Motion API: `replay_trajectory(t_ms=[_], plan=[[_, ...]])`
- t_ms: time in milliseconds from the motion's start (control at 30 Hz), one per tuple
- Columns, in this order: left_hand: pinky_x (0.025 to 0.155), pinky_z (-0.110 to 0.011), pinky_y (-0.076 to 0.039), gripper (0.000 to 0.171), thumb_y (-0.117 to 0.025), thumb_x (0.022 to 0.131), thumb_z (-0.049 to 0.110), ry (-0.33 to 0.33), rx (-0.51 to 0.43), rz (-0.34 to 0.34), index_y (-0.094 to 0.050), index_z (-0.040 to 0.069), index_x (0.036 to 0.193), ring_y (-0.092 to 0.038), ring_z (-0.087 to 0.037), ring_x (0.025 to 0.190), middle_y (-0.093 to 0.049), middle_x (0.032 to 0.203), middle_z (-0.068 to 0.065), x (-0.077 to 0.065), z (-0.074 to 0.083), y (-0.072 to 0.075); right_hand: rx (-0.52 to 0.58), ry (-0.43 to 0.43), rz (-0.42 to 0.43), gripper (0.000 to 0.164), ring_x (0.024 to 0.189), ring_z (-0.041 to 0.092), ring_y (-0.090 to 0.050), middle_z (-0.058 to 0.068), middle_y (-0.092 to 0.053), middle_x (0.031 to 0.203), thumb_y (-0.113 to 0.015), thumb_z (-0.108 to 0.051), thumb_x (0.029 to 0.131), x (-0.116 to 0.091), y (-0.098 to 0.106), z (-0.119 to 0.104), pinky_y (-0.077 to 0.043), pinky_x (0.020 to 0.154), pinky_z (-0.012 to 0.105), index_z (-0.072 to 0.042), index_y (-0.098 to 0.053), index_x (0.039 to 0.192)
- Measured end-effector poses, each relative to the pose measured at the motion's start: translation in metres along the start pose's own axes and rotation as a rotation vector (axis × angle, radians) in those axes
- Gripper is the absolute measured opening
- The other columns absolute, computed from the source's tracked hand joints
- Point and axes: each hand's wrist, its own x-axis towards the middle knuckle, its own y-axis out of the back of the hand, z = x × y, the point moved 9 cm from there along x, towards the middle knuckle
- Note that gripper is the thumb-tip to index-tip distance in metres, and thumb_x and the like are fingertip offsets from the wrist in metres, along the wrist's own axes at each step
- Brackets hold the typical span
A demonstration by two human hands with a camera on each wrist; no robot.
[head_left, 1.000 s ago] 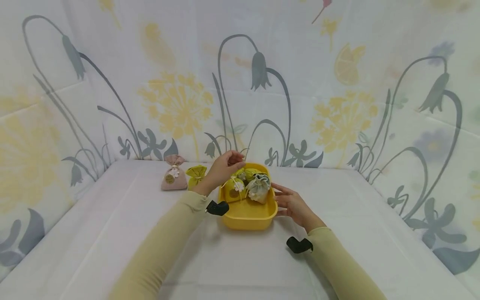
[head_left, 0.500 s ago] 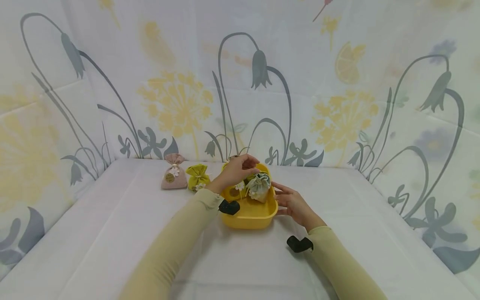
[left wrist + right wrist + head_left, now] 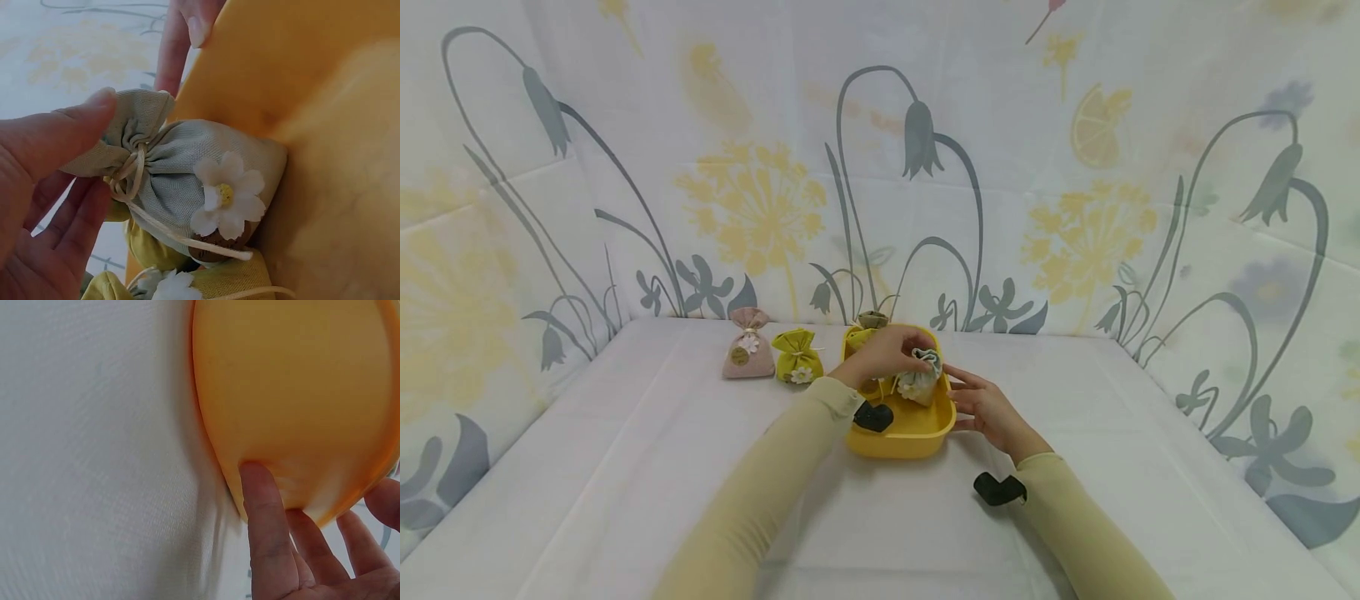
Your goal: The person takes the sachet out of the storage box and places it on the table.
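Note:
A small light grey-blue drawstring pouch (image 3: 187, 150) with a white cloth flower leans inside a yellow plastic basin (image 3: 898, 447). My left hand (image 3: 886, 353) reaches over the basin and holds the pouch's gathered top, thumb on one side and fingers on the other. Yellow-green pouches (image 3: 240, 278) lie beside it in the basin, largely hidden by the left hand in the head view. On the basin's right side rests my right hand (image 3: 994, 417); its fairly straight fingers (image 3: 265, 519) touch the outer wall.
Left of the basin, a pink pouch (image 3: 749, 350) and a yellow-green pouch (image 3: 796, 354) stand side by side on the white tablecloth (image 3: 865, 525). A flower-printed curtain (image 3: 760, 125) rises behind the table.
My left hand has moved right, from above the yellow-green pouches to the grey-blue pouch, and now holds its top. My right hand has stayed at the basin's side.

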Motion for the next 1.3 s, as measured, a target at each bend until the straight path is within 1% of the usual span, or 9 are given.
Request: replay_trajectory(t_ms=[100,233,400,533,700,867,1133,1300], plan=[[0.081,-0.024,-0.046,0.023,-0.072,0.083,0.016,0.013,0.023,0.005,-0.066,0.008,0.103,-0.057,-0.013,0.090,-0.065,0.099,0.001,0.001,-0.003,-0.002,0.000,-0.002,0.003,0.054,0.106,0.030,-0.057,0.023,-0.035,0.141,-0.044,-0.007,0.093,0.000,0.000,0.000,-0.051,0.080,0.041,-0.013,-0.033,0.146],[0.080,-0.025,-0.046,0.016,-0.071,0.084,0.017,0.065,0.017,0.018,-0.066,0.009,0.097,-0.057,-0.012,0.089,-0.065,0.095,0.002,-0.001,-0.008,-0.003,0.001,-0.010,0.009,0.054,0.105,0.030,-0.057,0.023,-0.036,0.140,-0.044,-0.008,0.093,0.000,-0.001,0.001,-0.051,0.080,0.041,-0.013,-0.034,0.145],[0.081,-0.027,-0.047,0.013,-0.067,0.088,0.018,0.117,-0.001,0.045,-0.066,0.009,0.097,-0.058,-0.014,0.092,-0.064,0.097,0.001,-0.005,-0.012,0.000,-0.001,-0.010,0.004,0.053,0.104,0.029,-0.058,0.023,-0.035,0.140,-0.045,-0.009,0.093,-0.001,-0.001,0.002,-0.051,0.080,0.041,-0.013,-0.034,0.145],[0.080,-0.027,-0.047,0.013,-0.065,0.089,0.018,0.130,-0.014,0.058,-0.066,0.008,0.098,-0.058,-0.016,0.092,-0.064,0.099,0.000,-0.009,-0.012,0.005,-0.009,-0.007,0.000,0.053,0.106,0.030,-0.057,0.023,-0.035,0.141,-0.045,-0.009,0.093,-0.001,-0.002,0.001,-0.051,0.081,0.041,-0.012,-0.034,0.145],[0.079,-0.028,-0.048,0.015,-0.064,0.090,0.017,0.130,-0.034,0.064,-0.065,0.006,0.100,-0.058,-0.018,0.093,-0.063,0.101,-0.003,-0.013,-0.012,0.010,-0.006,-0.003,-0.012,0.053,0.107,0.029,-0.057,0.023,-0.034,0.141,-0.044,-0.008,0.094,-0.001,-0.004,0.001,-0.051,0.081,0.042,-0.012,-0.033,0.145],[0.076,-0.028,-0.048,0.017,-0.063,0.090,0.020,0.110,-0.041,0.077,-0.064,0.007,0.102,-0.058,-0.018,0.090,-0.062,0.101,-0.003,-0.015,-0.009,0.016,-0.003,0.006,-0.011,0.053,0.103,0.027,-0.058,0.023,-0.034,0.141,-0.045,-0.008,0.094,0.000,-0.004,0.000,-0.051,0.080,0.042,-0.012,-0.033,0.146],[0.074,-0.029,-0.050,0.016,-0.062,0.091,0.022,0.065,-0.116,0.128,-0.064,0.009,0.101,-0.059,-0.016,0.086,-0.062,0.102,-0.002,-0.024,0.000,0.031,-0.003,0.008,-0.014,0.054,0.104,0.028,-0.058,0.024,-0.033,0.142,-0.046,-0.009,0.094,0.000,-0.002,-0.001,-0.050,0.081,0.042,-0.011,-0.032,0.146],[0.074,-0.027,-0.049,0.018,-0.064,0.090,0.026,0.056,-0.098,0.182,-0.066,0.012,0.101,-0.058,-0.013,0.085,-0.063,0.101,0.000,-0.030,0.003,0.043,0.003,0.002,-0.007,0.054,0.106,0.029,-0.057,0.023,-0.034,0.142,-0.046,-0.009,0.094,0.000,0.000,-0.001,-0.050,0.081,0.042,-0.012,-0.033,0.146]])
